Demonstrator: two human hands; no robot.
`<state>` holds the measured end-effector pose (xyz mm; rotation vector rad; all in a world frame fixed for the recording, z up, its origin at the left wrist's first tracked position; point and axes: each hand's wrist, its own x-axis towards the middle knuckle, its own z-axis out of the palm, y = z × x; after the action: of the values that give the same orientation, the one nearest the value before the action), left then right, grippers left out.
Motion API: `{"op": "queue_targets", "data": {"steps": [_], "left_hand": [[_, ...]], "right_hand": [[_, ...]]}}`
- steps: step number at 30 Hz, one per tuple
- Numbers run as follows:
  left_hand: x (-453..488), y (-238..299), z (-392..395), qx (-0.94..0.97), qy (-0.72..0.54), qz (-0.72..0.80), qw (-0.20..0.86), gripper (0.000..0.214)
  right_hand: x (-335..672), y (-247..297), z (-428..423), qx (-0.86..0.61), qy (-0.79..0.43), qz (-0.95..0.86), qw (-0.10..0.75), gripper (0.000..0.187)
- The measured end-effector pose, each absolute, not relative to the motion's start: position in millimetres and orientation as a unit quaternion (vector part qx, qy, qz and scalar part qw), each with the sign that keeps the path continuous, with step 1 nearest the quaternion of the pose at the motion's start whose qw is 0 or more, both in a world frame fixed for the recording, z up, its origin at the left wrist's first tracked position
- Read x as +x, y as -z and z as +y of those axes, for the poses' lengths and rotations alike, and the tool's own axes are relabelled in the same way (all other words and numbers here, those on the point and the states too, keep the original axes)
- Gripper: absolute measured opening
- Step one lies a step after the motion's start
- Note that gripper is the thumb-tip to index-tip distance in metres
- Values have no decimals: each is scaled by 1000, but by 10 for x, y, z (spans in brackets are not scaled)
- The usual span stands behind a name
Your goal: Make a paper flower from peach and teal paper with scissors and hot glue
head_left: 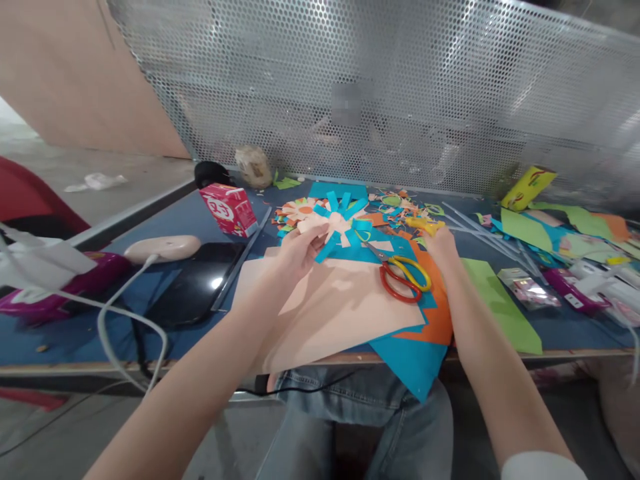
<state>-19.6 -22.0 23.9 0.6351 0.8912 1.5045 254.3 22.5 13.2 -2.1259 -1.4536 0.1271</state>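
My left hand (299, 250) is closed on the near edge of a paper flower (336, 220) made of blue loops and peach petals, holding it just above a peach paper sheet (320, 310). My right hand (440, 241) grips a small yellow tool (423, 225), perhaps a glue stick, to the right of the flower. Red and yellow scissors (403, 277) lie shut on the sheets between my two hands. Blue (415, 357) and orange (437, 317) paper sheets lie under the peach one.
A red carton (229, 209), a black tablet (195, 287) and a white cabled device (163, 248) lie to the left. Green paper (500, 307), clear sticks (480, 233), a yellow box (527, 187) and small packets sit right. Paper scraps lie before a perforated metal screen (400, 93).
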Motion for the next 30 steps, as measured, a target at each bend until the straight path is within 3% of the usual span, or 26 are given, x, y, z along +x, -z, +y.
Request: {"op": "queue_targets", "data": {"steps": [4, 7, 11, 17, 21, 23, 25, 30], "left_hand": [[-198, -231, -248, 306, -616, 381, 619, 21], [-195, -243, -282, 328, -574, 401, 635, 25], [-157, -266, -325, 336, -548, 423, 638, 24], [-158, -213, -283, 330, -535, 376, 681, 20], [-221, -254, -255, 325, -496, 415, 690, 57], [-245, -257, -237, 352, -498, 455, 649, 69], [-265, -230, -216, 394, -546, 483, 560, 66], [-317, -187, -270, 562, -692, 426, 156, 44]], "right_hand": [[2465, -190, 156, -770, 65, -570, 279, 43], [2298, -279, 62, -596, 166, -726, 300, 56], [2056, -305, -94, -377, 175, -861, 292, 50], [1918, -279, -185, -310, 72, -850, 419, 14], [1904, -257, -112, -404, -119, -728, 540, 20], [1901, -247, -72, -414, -217, -672, 575, 24], [1898, -244, -49, -400, -285, -642, 589, 26], [1868, -250, -106, -362, -314, -684, 551, 24]]}}
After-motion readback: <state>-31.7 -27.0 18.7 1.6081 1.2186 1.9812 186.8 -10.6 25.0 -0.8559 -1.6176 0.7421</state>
